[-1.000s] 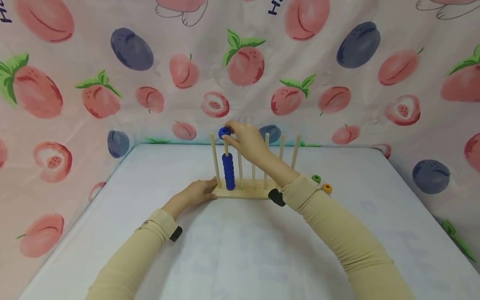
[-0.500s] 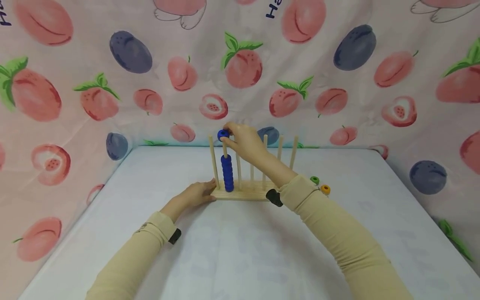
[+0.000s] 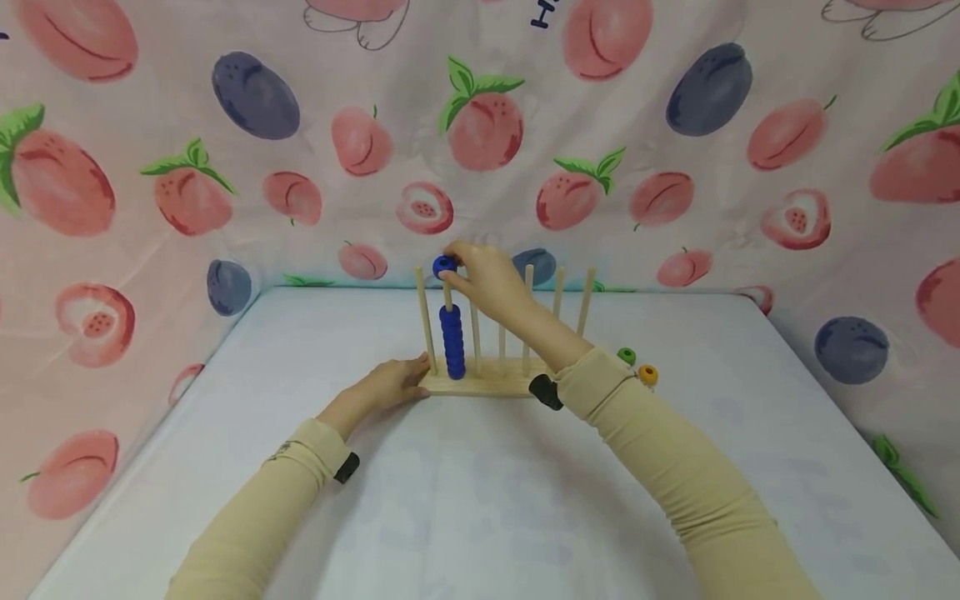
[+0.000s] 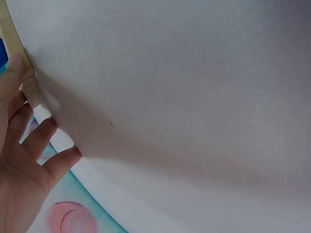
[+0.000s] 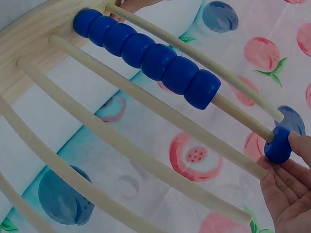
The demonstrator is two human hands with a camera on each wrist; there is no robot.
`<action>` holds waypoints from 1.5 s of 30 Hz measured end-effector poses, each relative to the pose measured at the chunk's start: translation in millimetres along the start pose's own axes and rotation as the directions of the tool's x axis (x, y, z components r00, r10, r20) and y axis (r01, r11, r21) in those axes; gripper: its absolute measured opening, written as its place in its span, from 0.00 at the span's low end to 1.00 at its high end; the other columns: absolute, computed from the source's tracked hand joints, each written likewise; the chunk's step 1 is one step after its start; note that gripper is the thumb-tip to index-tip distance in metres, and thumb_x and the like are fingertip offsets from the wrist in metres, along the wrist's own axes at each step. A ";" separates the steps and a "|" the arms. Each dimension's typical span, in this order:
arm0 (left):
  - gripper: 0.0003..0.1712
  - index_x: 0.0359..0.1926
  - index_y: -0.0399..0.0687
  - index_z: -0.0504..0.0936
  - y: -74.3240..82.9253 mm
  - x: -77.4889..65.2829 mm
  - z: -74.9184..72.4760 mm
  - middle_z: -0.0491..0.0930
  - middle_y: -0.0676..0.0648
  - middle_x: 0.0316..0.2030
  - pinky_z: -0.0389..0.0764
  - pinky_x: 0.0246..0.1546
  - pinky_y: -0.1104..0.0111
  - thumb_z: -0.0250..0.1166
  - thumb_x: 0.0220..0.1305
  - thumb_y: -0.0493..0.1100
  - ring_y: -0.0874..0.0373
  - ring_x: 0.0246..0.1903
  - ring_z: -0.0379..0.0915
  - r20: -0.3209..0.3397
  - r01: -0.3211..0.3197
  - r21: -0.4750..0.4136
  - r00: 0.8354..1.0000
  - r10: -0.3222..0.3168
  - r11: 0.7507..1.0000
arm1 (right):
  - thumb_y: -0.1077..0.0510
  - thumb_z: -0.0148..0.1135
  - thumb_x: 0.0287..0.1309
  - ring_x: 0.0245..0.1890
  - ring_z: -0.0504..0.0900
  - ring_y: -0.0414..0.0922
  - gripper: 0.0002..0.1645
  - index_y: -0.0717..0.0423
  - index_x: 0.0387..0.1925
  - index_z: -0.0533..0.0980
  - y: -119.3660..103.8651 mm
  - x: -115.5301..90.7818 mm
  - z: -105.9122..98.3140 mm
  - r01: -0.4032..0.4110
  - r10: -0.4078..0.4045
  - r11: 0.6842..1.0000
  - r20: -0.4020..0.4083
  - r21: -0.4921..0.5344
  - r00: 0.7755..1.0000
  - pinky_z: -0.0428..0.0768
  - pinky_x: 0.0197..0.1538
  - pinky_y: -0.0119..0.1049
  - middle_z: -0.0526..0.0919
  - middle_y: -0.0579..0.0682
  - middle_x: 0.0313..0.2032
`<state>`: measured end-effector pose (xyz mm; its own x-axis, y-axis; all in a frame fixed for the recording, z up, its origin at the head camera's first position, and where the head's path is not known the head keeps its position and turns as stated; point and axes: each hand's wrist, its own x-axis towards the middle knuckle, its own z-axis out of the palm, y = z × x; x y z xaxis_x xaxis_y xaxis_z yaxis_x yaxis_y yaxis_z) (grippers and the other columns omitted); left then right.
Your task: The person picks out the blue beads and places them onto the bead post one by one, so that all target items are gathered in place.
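Note:
A wooden bead rack [image 3: 487,386] with a row of upright pegs stands on the table. A stack of blue beads [image 3: 453,342] fills the lower part of the second peg from the left. My right hand [image 3: 491,279] pinches a single blue bead [image 5: 278,145] between thumb and fingers, right at the tip of that same peg, with bare peg between it and the stack. My left hand [image 3: 390,383] holds the left end of the rack's base, thumb at the front edge; in the left wrist view the other fingers [image 4: 60,162] spread beside the base end.
A green bead [image 3: 627,357] and an orange bead [image 3: 648,375] lie on the white tabletop [image 3: 480,500], right of the rack near my right sleeve [image 3: 675,467]. A fruit-patterned cloth [image 3: 480,200] hangs behind and at the sides. Other pegs [image 5: 160,107] stand close to the right hand.
The head view has shifted slightly. Both hands and the pinched blue bead keep nearly the same places against the rack.

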<state>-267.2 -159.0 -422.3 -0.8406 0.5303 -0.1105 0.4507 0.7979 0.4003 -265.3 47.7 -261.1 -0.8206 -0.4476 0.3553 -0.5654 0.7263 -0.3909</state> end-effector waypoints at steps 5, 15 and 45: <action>0.37 0.68 0.33 0.58 1.2 1.8 -0.3 0.62 0.37 0.66 0.64 0.65 0.49 0.60 0.65 0.47 0.37 0.63 0.62 -0.007 -0.013 0.011 1.000 0.013 1.000 | 0.53 0.57 0.64 0.52 0.81 0.49 0.22 0.62 0.54 0.74 0.7 0.2 -2.7 -0.012 0.012 1.000 0.008 -0.005 1.000 0.81 0.54 0.38 0.82 0.56 0.51; 0.37 0.68 0.35 0.59 5.1 8.9 3.8 0.61 0.38 0.67 0.64 0.66 0.49 0.61 0.64 0.48 0.37 0.63 0.62 0.009 -0.010 0.010 1.000 0.010 1.000 | 0.54 0.58 0.63 0.51 0.81 0.51 0.21 0.62 0.53 0.75 5.2 -5.4 -3.5 -0.014 0.013 1.000 -0.016 -0.015 1.000 0.81 0.53 0.40 0.82 0.58 0.49; 0.30 0.67 0.35 0.62 0.8 3.3 6.7 0.56 0.37 0.69 0.66 0.63 0.48 0.54 0.69 0.45 0.37 0.65 0.59 -0.012 -0.002 0.143 1.000 0.004 0.990 | 0.56 0.57 0.64 0.56 0.78 0.52 0.23 0.61 0.59 0.71 28.8 -27.3 8.0 0.195 -0.190 0.979 -0.079 0.065 0.979 0.77 0.59 0.45 0.77 0.57 0.58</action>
<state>-267.6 -154.7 -428.5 -0.8427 0.5295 -0.0977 0.4906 0.8298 0.2659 -259.9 76.7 -288.9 -0.6890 -0.5350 0.4889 -0.7191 0.5891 -0.3686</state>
